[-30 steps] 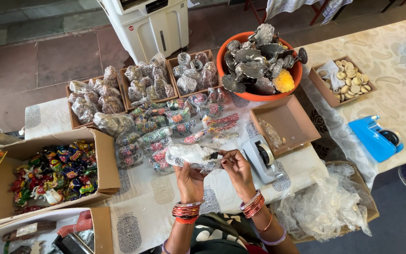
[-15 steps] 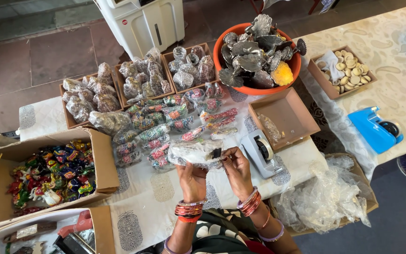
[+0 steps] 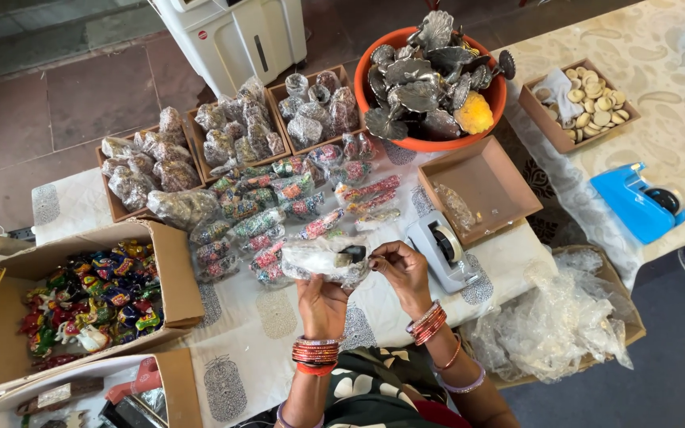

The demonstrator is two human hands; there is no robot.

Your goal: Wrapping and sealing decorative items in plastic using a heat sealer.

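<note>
An orange bowl (image 3: 430, 143) at the far edge of the counter (image 3: 279, 317) is heaped with dark metal figures and one yellow lump. To its left, three shallow cardboard trays (image 3: 200, 139) hold small items wrapped in clear film. An open brown box (image 3: 481, 186) near the bowl holds only a scrap of film, and a smaller box (image 3: 580, 103) on the neighbouring table carries pale round discs. At the left, a large carton (image 3: 89, 305) is full of bright multicoloured figurines.

Rows of clear packets (image 3: 295, 206) with red and green contents lie across the middle of the counter, just beyond the hands. The left hand (image 3: 323, 297) grips a clear plastic packet (image 3: 319, 257) from below, fingers closed on it; the packet is held above the counter's near edge. The right hand (image 3: 398, 265) pinches a small dark piece (image 3: 352, 254) at the packet's right end.

A grey tape dispenser (image 3: 441, 250) sits just right of the right hand; a blue one (image 3: 636, 202) lies on the other table. A heap of loose clear bags (image 3: 556, 325) fills a box at the lower right.
</note>
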